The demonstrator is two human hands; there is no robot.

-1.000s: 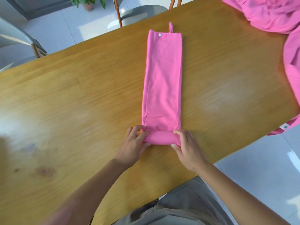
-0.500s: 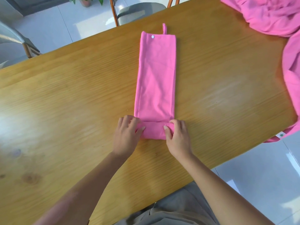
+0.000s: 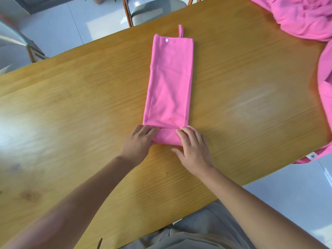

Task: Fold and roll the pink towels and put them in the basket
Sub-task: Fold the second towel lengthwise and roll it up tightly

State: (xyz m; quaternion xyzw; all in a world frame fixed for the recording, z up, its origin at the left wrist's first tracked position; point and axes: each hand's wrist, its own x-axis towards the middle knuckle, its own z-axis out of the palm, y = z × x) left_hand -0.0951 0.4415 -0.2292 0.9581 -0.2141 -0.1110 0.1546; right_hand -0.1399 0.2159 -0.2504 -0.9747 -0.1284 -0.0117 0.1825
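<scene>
A folded pink towel [image 3: 169,83] lay lengthwise on the wooden worktop [image 3: 71,108], its near end rolled into a short roll [image 3: 166,137]. The left hand [image 3: 139,142] and right hand [image 3: 193,146] each kept a grip on one end of that roll, fingers curled over it. More pink towels [image 3: 305,20] lay heaped at the far right corner.

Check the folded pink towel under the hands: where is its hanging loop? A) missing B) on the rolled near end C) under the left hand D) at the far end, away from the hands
D: the hanging loop sticks out of the folded towel at its far end, while both hands sit on the rolled near end.
</scene>
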